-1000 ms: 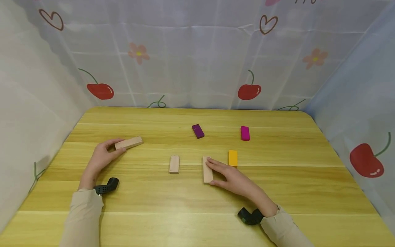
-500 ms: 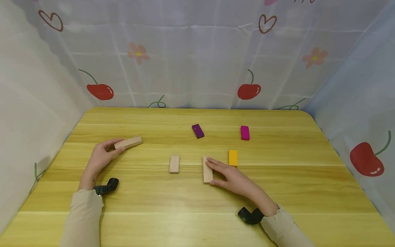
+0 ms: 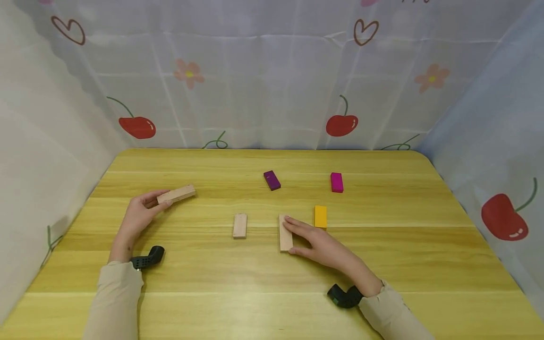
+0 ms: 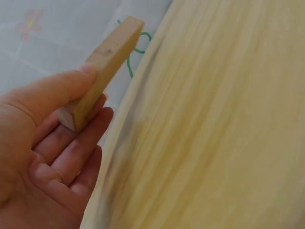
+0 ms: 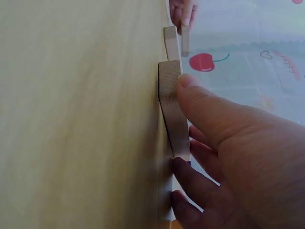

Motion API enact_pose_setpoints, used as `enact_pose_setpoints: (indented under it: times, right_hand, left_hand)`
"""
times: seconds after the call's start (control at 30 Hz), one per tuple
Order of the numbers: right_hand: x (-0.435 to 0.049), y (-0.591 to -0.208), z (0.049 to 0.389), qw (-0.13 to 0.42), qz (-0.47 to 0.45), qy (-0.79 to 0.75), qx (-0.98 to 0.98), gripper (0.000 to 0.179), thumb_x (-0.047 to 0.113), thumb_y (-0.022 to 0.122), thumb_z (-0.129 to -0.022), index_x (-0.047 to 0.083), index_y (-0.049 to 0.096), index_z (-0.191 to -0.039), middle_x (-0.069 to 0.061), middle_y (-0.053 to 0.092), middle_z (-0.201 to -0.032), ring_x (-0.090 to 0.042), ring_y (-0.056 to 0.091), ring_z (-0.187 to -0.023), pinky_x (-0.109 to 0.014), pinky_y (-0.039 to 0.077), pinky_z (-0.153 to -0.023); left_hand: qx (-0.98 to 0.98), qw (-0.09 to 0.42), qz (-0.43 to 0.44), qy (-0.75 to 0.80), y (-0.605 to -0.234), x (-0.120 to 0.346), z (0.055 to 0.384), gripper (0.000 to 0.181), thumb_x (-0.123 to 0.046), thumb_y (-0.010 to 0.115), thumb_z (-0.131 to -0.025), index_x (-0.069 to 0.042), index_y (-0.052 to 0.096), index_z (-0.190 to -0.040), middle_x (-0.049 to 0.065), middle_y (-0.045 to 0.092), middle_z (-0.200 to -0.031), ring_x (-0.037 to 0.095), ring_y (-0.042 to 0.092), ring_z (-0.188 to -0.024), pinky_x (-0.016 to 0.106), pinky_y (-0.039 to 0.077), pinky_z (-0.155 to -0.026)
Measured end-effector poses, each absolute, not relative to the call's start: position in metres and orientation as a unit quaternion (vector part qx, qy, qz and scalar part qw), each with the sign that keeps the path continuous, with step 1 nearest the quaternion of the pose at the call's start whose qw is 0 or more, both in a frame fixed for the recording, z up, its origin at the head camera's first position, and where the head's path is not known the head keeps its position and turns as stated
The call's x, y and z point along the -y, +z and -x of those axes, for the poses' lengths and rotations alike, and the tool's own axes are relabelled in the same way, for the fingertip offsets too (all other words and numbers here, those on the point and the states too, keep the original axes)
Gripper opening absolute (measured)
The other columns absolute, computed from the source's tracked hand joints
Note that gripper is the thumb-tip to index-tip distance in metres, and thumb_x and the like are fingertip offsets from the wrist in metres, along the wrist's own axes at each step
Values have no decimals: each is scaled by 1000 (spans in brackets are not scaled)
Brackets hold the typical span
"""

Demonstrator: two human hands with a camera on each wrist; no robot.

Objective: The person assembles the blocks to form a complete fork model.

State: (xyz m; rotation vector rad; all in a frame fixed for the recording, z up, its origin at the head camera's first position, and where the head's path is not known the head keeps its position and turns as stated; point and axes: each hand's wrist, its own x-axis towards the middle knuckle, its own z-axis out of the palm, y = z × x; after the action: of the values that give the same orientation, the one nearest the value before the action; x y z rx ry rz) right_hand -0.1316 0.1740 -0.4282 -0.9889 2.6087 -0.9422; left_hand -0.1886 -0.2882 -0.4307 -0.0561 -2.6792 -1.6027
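Observation:
My left hand (image 3: 138,215) pinches a plain wooden block (image 3: 176,194) between thumb and fingers at the left side of the table. In the left wrist view that block (image 4: 112,57) shows tilted, its far end free and held off the tabletop. My right hand (image 3: 325,245) holds another plain wooden block (image 3: 285,242) that lies on the table, the thumb near its close end and the fingers by its far end. The right wrist view shows the thumb against this block's (image 5: 171,98) edge. Between the hands lies a shorter plain block (image 3: 240,226), touched by neither.
A yellow block (image 3: 320,217) lies just beyond the right hand. Farther back are a purple block (image 3: 272,180) and a magenta block (image 3: 336,182). White printed curtains (image 3: 263,89) enclose the wood-grain table (image 3: 212,293) at the back and sides.
The free end of the block in my left hand has risen slightly. My right hand and the other blocks stay where they were; the head view shifts a little.

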Motion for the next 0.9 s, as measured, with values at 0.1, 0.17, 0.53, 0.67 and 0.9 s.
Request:
enact_pose_setpoints:
  times: [0.1,0.17,0.53,0.67,0.9]
  right_hand:
    - [-174,-428,132,97,338,-317,-881,67,38,60,-91,12,33,-146,2,24,-151,-16,24,-135,-38,29,-104]
    - [-174,-427,132,98,339,-317,-881,66,37,60,-91,11,33,-146,2,24,-151,-16,25,-135,-37,29,-104]
    - [-174,-429,132,99,341,-321,-878,66,37,60,-91,11,34,-145,3,25,-151,-14,25,-135,-36,29,-104]
    - [-174,-429,132,99,339,-322,-879,66,37,61,-91,11,35,-145,3,26,-150,-15,25,-134,-35,30,-104]
    - [-175,-428,132,100,336,-326,-878,66,37,61,-90,12,35,-145,3,26,-150,-14,25,-134,-35,30,-104]
  left_hand:
    - [857,12,17,-515,-426,284,188,58,-34,64,-89,2,51,-132,23,43,-136,35,41,-124,8,39,-79]
    - [856,13,18,-517,-423,281,189,58,-34,65,-89,2,51,-132,23,42,-137,35,40,-125,8,39,-79]
    - [843,16,54,-535,-411,252,194,54,-31,66,-88,1,55,-130,22,48,-132,31,46,-120,12,44,-78]
    - [820,3,76,-567,-405,234,197,53,-31,68,-87,-1,55,-130,19,47,-133,29,45,-122,16,45,-81]
    - [804,-29,104,-585,-394,197,204,51,-31,69,-86,-6,57,-129,14,51,-132,23,48,-120,21,45,-83]
